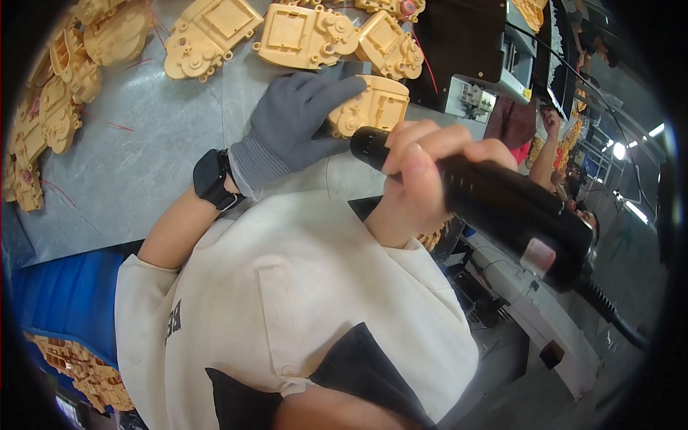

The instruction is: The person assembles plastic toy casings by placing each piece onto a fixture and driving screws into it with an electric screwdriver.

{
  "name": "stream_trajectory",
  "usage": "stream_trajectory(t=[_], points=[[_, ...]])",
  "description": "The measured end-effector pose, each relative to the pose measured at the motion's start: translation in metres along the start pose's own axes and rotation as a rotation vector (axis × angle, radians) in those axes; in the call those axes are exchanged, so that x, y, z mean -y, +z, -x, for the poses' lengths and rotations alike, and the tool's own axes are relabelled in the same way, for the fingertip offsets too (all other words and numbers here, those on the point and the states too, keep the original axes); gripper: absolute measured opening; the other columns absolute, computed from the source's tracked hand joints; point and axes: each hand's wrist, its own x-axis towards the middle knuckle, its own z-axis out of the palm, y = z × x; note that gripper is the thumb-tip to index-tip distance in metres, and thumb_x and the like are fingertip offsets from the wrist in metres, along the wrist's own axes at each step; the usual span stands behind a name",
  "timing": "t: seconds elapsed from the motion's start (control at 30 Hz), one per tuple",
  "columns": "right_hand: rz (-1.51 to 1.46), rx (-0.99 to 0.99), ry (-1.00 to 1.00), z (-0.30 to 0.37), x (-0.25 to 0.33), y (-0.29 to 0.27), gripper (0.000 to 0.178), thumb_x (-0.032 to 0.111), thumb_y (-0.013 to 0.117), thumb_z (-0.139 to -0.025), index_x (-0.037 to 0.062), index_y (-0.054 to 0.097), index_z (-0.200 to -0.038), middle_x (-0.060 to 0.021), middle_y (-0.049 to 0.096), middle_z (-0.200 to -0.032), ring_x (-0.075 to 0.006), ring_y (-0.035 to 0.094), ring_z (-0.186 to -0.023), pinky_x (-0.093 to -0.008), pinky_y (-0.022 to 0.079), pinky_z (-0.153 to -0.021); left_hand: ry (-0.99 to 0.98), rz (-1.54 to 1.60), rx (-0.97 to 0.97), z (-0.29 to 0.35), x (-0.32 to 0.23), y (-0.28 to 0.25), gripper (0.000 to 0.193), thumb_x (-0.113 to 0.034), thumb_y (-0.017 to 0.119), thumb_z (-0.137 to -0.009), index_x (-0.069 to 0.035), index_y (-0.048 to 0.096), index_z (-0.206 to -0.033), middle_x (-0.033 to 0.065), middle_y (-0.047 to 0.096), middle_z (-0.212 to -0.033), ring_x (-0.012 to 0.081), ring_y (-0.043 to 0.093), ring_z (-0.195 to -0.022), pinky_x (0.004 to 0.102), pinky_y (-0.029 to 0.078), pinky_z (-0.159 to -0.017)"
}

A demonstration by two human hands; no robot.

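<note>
Yellow parts [80, 367] inside blue bin [68, 297]

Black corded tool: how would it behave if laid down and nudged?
The black tool looks rigid and probably hefty, judging by its thick body. Its rounded barrel could roll on the grey table; the attached cord might drag against that.

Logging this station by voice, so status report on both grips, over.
Gloved left grip holding yellow housing. Bare right grip holding black corded tool. Tool end overlaps housing's near edge; contact unclear. More housings lie beyond.
</note>
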Motion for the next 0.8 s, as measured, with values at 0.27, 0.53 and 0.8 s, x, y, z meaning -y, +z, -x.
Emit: stream_trajectory(t=[0.27, 0.53, 0.8], points=[[0.023, -0.574, -0.197, -0.016, 0.029, -0.102, 0.023, 0.010, 0.050, -0.078, 0.0050, 0.047, -0.101, -0.0012, 0.038, -0.057, -0.0140, 0.043, -0.047, -0.0326, 0.039, -0.056, -0.026, 0.011, 0.071, 0.002, -0.006, -0.004, 0.068, -0.033, 0.074, -0.063, -0.015, 0.048, -0.124, 0.0066, 0.057, -0.102, 0.0250, 0.054, -0.091, 0.0368, 0.041, -0.082], [0.235, -0.717, -0.095, -0.070, -0.020, -0.129, 0.039, -0.011, 0.057, -0.069, -0.0018, 0.044, -0.105, -0.0068, 0.050, -0.057, -0.0146, 0.047, -0.043, -0.0262, 0.041, -0.049, -0.045, 0.041, 0.167, -0.004, -0.004, -0.007, 0.073, -0.030, 0.077, -0.063, -0.009, 0.047, -0.126, 0.0114, 0.056, -0.115, 0.0288, 0.054, -0.102, 0.0384, 0.039, -0.091], [0.105, -0.630, -0.059, 0.000, 0.000, -0.094, 0.003, 0.007, 0.049, -0.078, 0.0057, 0.047, -0.079, -0.0041, 0.043, -0.055, -0.0140, 0.044, -0.051, -0.0318, 0.040, -0.062, -0.052, 0.022, 0.074, 0.000, -0.002, -0.006, 0.069, -0.033, 0.074, -0.065, -0.013, 0.047, -0.125, 0.0096, 0.056, -0.111, 0.0269, 0.053, -0.097, 0.0376, 0.040, -0.086]])
